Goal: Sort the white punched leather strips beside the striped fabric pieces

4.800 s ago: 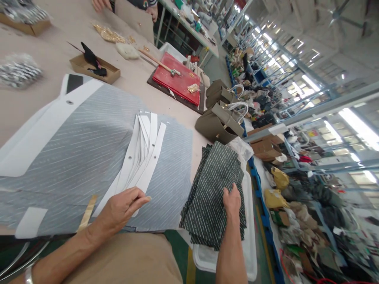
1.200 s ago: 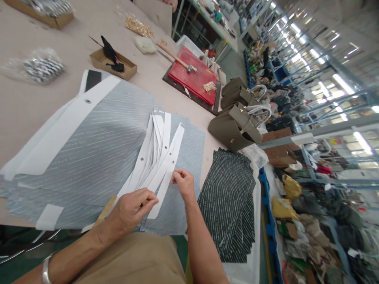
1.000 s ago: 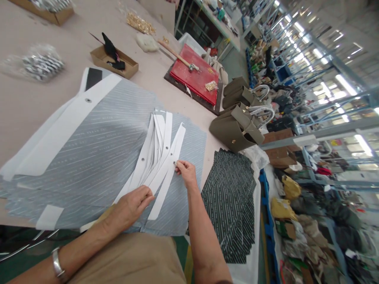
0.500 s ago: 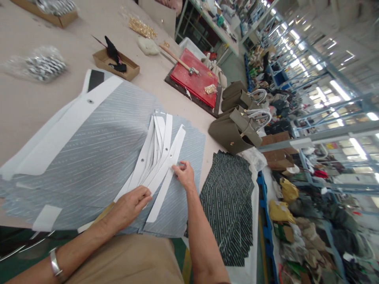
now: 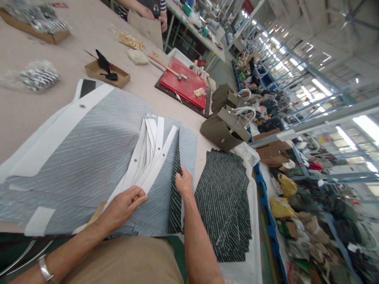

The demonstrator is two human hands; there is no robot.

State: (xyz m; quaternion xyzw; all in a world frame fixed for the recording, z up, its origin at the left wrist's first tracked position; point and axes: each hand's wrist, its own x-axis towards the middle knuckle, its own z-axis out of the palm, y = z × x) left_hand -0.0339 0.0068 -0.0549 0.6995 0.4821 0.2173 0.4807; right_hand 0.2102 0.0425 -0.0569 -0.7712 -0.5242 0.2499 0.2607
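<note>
Way over left of the white strip pile (image 5: 145, 152) I've got a clear bag of silver hardware (image 5: 40, 77) on the desk (image 5: 14, 49), then loads of grey sheets (image 5: 97, 128) that run right under that pile. My left hand (image 5: 126, 202) is curled at the pile's near end, thumb and forefinger drawn together; honestly can't tell if a strip is caught in there. Just right of the pile there's a dark striped flap (image 5: 175, 197) turned up off the sheets, and my right hand (image 5: 184, 182) is pinching its edge. Beyond the pile, off to the right, sits a red slab (image 5: 189, 87). Farthest right of the pile: a dark striped stack (image 5: 223, 201), plus two olive handbags (image 5: 220, 128) farther back.
</note>
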